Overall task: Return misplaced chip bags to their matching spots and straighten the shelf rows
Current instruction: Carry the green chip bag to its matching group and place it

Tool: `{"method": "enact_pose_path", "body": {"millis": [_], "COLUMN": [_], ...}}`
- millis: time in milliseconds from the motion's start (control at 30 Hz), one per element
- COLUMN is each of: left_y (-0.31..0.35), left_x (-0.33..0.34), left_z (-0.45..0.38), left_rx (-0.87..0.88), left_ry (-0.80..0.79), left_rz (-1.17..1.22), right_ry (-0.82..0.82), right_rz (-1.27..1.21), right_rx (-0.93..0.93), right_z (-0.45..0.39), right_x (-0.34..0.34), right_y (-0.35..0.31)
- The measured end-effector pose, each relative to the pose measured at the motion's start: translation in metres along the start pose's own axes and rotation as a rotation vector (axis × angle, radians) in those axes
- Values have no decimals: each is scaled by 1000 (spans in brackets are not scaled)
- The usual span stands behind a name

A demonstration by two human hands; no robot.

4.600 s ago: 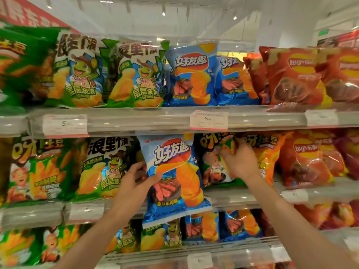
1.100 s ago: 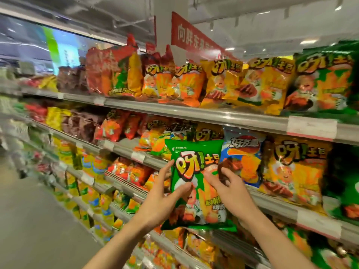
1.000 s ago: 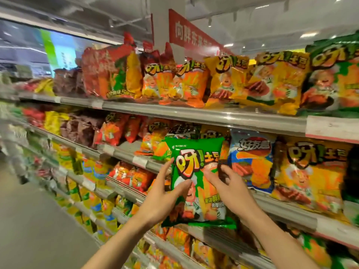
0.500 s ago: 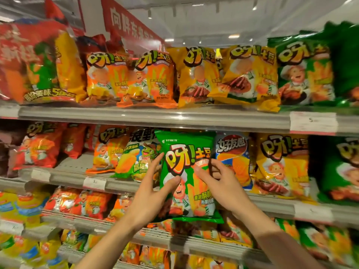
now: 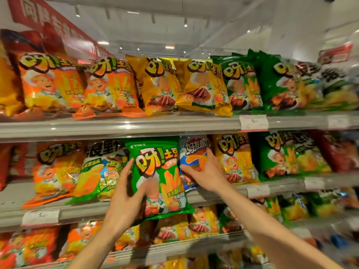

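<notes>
A green chip bag (image 5: 159, 177) is held upright in front of the middle shelf (image 5: 116, 208), its lower edge hanging below the shelf lip. It is gripped by the left hand (image 5: 126, 199) along its left edge, thumb laid across the front and fingers curled behind. The right hand (image 5: 206, 173) is placed at the bag's right edge; its fingers are curled around a blue chip bag (image 5: 194, 152) standing just right of the green bag on the middle shelf. Left of the green bag, a frog-print bag (image 5: 101, 171) is seen; right of the blue bag, a yellow bag (image 5: 235, 158), then green bags (image 5: 279, 152). On the top shelf (image 5: 136, 127) above the green bag, orange, yellow and green bags are ranged.
</notes>
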State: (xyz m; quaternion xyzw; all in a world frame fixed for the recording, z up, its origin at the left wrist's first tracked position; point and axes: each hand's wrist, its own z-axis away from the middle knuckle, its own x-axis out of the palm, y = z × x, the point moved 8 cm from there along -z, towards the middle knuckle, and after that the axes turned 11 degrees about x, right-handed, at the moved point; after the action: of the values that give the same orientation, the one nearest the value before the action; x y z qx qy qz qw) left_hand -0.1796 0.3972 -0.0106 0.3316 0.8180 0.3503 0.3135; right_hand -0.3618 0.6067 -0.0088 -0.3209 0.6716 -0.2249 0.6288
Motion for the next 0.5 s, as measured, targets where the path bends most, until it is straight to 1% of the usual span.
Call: {"method": "enact_pose_path", "body": {"millis": [267, 500], "left_y": [1, -3], "left_x": [-23, -37], "left_z": [8, 18], "left_rx": [28, -3], "left_ry": [2, 0], "left_rz": [2, 3], "right_ry": [45, 113], "right_rz": [-57, -85], "right_rx": [91, 37], "right_z": [0, 7], "right_x": [12, 3], "right_y": [3, -8]}}
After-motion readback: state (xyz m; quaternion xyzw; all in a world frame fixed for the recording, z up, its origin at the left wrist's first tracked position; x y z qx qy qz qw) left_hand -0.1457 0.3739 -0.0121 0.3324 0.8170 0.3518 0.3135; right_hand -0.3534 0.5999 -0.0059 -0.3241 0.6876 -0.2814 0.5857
